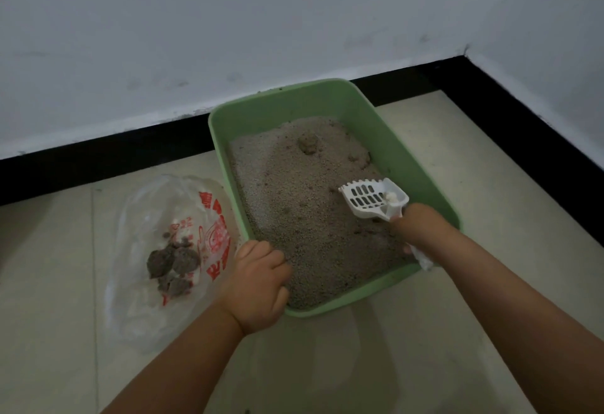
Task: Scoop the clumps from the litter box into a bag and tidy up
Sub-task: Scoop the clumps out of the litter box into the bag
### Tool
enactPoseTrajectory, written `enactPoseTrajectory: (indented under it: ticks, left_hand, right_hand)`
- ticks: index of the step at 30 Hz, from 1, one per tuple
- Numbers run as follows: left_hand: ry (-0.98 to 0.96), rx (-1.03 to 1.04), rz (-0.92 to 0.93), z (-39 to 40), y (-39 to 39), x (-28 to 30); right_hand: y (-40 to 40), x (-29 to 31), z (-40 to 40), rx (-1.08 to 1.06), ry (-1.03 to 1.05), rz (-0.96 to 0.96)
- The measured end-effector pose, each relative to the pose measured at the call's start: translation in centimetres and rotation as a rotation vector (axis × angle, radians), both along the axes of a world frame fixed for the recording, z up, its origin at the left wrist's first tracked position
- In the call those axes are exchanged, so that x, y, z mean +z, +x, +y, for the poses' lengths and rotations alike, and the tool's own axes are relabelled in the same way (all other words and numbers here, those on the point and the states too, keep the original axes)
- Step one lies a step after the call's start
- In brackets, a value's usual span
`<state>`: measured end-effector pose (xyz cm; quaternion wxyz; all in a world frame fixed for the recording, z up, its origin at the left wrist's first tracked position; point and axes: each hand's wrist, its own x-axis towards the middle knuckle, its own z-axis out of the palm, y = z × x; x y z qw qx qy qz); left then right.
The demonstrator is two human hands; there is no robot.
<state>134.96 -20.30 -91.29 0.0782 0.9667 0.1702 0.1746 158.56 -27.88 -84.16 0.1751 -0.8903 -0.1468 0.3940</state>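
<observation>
The right hand (421, 224) has its fingers curled around the handle of a white slotted scoop (374, 199), holding it low over the litter near the right wall of the box. A small pale lump sits at the back of the scoop's basket, by the handle. The left hand (260, 279) grips the near left corner of the litter box (421, 171), fingers curled over its rim. The box is a pale green rectangular tray filled with grey-brown litter (294, 210), and it rests on a light tiled floor (376, 364), angled with its far end against a black baseboard (108, 155). One raised clump (308, 143) stands in the litter near the far end, and another lies by the far right wall. Just left of the box, touching its side, a clear plastic bag (137, 299) with red printing lies open on the floor, with several dark clumps in the bag (173, 264). A white wall (228, 37) rises behind.
</observation>
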Motion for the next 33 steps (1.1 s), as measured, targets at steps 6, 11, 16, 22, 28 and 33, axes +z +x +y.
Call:
enactPoseTrajectory:
  ticks: [6, 11, 16, 22, 28, 33]
  left_hand:
    - [0.017, -0.018, -0.014, 0.2, 0.1, 0.0]
    - [0.024, -0.030, -0.004, 0.2, 0.1, 0.0]
    - [0.008, -0.020, 0.008, 0.0, -0.1, 0.1]
    - [0.049, 0.006, 0.077, 0.2, 0.1, 0.1]
    - [0.019, 0.024, 0.039, -0.1, 0.1, 0.1]
    - [0.023, 0.021, 0.029, 0.0, 0.2, 0.1]
  right_hand:
    - [0.7, 1.2, 0.7, -0.089, -0.061, 0.045]
    - [1.7, 1.0, 3.0, 0.007, -0.057, 0.041]
    - [1.9, -1.0, 5.9, 0.096, -0.086, -0.020]
    - [0.8, -5.3, 7.3, 0.123, 0.028, -0.194]
    - [2.2, -6.7, 6.6, 0.213, 0.163, -0.370]
    - [2.8, -5.9, 4.8, 0.304, 0.243, -0.491]
